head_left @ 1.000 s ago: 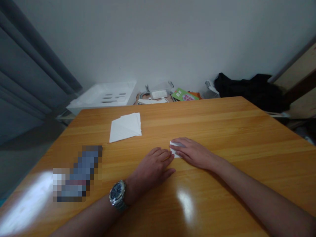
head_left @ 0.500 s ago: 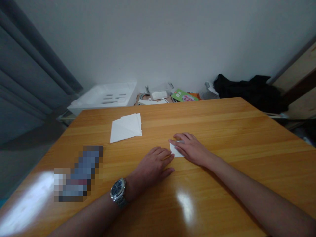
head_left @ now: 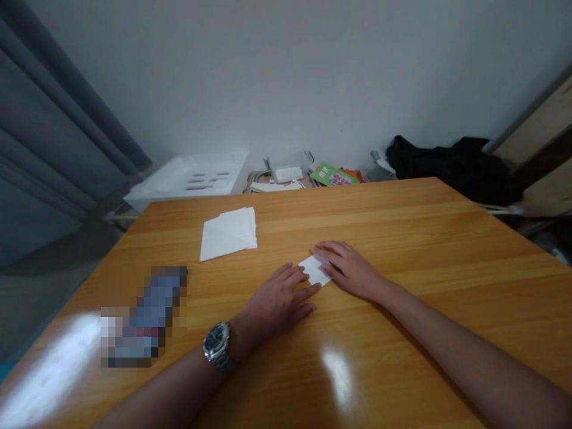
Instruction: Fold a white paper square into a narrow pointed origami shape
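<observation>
A small white piece of paper (head_left: 315, 271) lies flat on the wooden table (head_left: 384, 223), between my two hands. My left hand (head_left: 279, 298), with a metal watch on its wrist, rests palm down with fingers apart, its fingertips at the paper's left and near edges. My right hand (head_left: 351, 268) lies over the paper's right side, fingers spread and touching it; part of the paper is hidden beneath them. Neither hand is closed around anything. Farther back to the left, several larger white sheets (head_left: 227, 233) lie in a loose stack.
A blurred dark, phone-like object (head_left: 149, 316) lies at the table's left. Beyond the far edge are a white tray (head_left: 179, 179), a green booklet (head_left: 333, 174) and black cloth (head_left: 456, 167). A grey curtain (head_left: 53, 119) hangs at the left.
The small paper has turned and shifted slightly left, so more of it shows between my hands. My right hand's fingers have moved slightly; my left hand has hardly moved.
</observation>
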